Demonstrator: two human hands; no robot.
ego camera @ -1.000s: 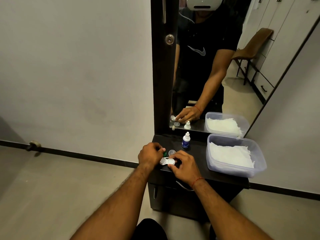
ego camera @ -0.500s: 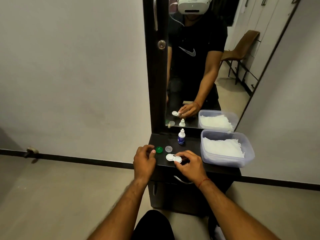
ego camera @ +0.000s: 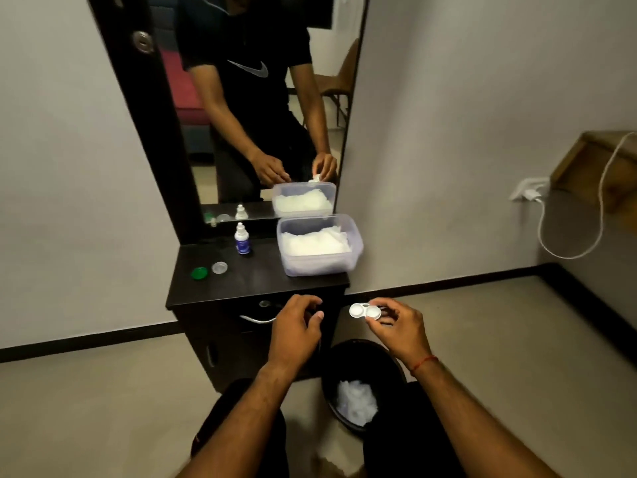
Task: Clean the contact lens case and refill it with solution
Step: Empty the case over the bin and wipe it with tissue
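My right hand (ego camera: 396, 326) pinches the white two-well contact lens case (ego camera: 364, 311), with both wells uncapped, in the air above a black bin (ego camera: 362, 381). My left hand (ego camera: 296, 327) hovers beside it in front of the cabinet, fingers loosely curled and holding nothing. A green cap (ego camera: 199, 272) and a clear cap (ego camera: 219, 267) lie on the dark cabinet top (ego camera: 255, 281). The small solution bottle (ego camera: 242, 239) with a blue label stands upright near the mirror.
A clear plastic box of white tissues (ego camera: 319, 244) sits at the cabinet's right end. The bin on the floor holds crumpled white tissue (ego camera: 356, 401). A tall mirror (ego camera: 248, 98) rises behind the cabinet. A white cable (ego camera: 565, 236) hangs from a wall socket at the right.
My right hand lifted the lens case off the cabinet top and carried it right, over the bin. My left hand let go of the green cap and drew back. My view turned right and down.
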